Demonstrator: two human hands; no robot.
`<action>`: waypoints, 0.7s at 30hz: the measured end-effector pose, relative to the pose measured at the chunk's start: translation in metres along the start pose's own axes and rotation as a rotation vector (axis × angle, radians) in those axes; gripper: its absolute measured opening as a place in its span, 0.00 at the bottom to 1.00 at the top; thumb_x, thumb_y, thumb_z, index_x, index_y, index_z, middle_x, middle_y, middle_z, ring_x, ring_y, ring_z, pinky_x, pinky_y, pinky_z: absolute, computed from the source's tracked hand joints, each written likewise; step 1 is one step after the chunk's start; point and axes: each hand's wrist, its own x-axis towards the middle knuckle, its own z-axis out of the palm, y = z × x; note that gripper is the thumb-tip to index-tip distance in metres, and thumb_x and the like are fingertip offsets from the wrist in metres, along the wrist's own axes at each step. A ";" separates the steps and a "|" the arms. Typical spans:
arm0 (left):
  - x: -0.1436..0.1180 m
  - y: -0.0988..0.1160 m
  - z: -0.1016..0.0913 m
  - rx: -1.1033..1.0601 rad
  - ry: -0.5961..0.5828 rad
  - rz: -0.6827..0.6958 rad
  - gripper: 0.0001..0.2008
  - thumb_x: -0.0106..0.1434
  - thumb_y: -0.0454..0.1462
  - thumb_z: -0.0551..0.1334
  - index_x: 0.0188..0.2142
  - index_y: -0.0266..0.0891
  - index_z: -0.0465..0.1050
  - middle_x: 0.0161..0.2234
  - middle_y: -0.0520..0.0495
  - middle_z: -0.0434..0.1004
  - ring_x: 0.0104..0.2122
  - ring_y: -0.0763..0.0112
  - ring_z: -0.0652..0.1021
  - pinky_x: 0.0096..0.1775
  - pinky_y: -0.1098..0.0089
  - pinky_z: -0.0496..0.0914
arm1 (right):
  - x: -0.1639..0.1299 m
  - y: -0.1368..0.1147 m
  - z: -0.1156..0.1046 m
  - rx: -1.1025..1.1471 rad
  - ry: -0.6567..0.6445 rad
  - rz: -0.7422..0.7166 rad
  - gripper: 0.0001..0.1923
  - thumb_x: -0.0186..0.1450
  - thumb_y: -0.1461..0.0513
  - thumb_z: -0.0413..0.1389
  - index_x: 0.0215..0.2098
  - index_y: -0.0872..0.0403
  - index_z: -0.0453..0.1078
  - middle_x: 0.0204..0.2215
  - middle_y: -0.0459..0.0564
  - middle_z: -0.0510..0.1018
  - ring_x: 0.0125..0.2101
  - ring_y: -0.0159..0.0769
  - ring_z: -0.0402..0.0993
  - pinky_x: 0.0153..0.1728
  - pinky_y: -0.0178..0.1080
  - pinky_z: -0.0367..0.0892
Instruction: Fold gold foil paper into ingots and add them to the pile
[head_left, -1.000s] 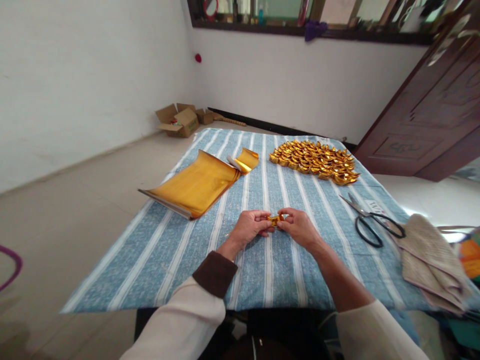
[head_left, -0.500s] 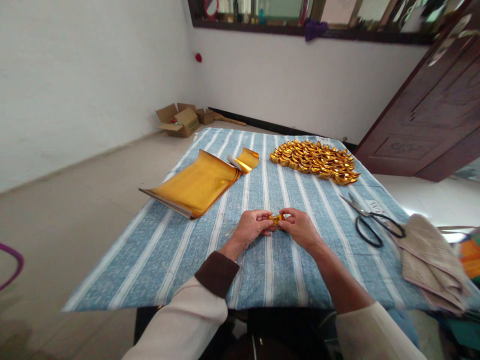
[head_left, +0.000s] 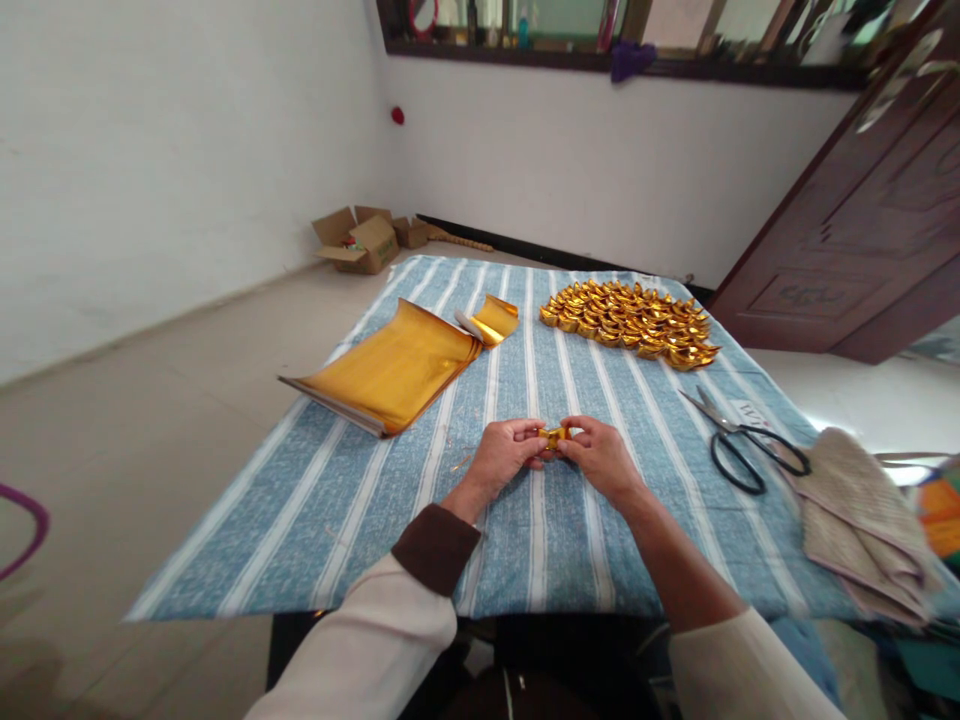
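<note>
- barely any change over the last second; left hand (head_left: pixel 504 455) and right hand (head_left: pixel 598 455) stay pinched on the small gold paper piece (head_left: pixel 554 436), just above the tabletop (head_left: pixel 337 500)
- piece looks more scrunched now; the fold seems to be tightening
- finished gold pile (head_left: pixel 630 322) and foil sheets (head_left: pixel 390 368) untouched

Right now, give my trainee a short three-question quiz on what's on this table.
1. True or false: both hands pinch the gold piece.
2. The scissors lie: A) by the left hand, B) past the right hand, C) on the foil stack.
3. What lies heaped at the far side of the cloth?

Key: 1 true; 2 B; 3 gold ingots.
</note>
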 end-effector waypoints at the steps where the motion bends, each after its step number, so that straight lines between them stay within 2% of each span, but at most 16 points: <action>1: 0.000 0.000 0.000 -0.005 0.001 0.003 0.16 0.53 0.29 0.71 0.42 0.32 0.77 0.33 0.45 0.83 0.27 0.69 0.82 0.26 0.74 0.75 | 0.000 0.000 0.000 0.002 0.004 0.001 0.18 0.54 0.53 0.58 0.41 0.54 0.70 0.20 0.43 0.78 0.23 0.37 0.75 0.26 0.36 0.64; 14: -0.001 0.001 0.002 -0.019 -0.013 0.014 0.12 0.54 0.28 0.69 0.40 0.32 0.76 0.32 0.45 0.82 0.27 0.69 0.82 0.26 0.74 0.74 | -0.003 -0.003 0.002 0.044 0.038 0.020 0.22 0.53 0.52 0.59 0.42 0.55 0.70 0.20 0.44 0.78 0.22 0.36 0.73 0.25 0.36 0.63; 21: 0.000 0.001 0.000 -0.004 -0.026 0.034 0.11 0.53 0.28 0.68 0.38 0.33 0.76 0.31 0.47 0.82 0.27 0.70 0.81 0.25 0.75 0.74 | -0.004 -0.003 0.003 0.073 0.029 0.029 0.21 0.54 0.53 0.59 0.42 0.55 0.71 0.21 0.45 0.79 0.25 0.37 0.76 0.27 0.36 0.67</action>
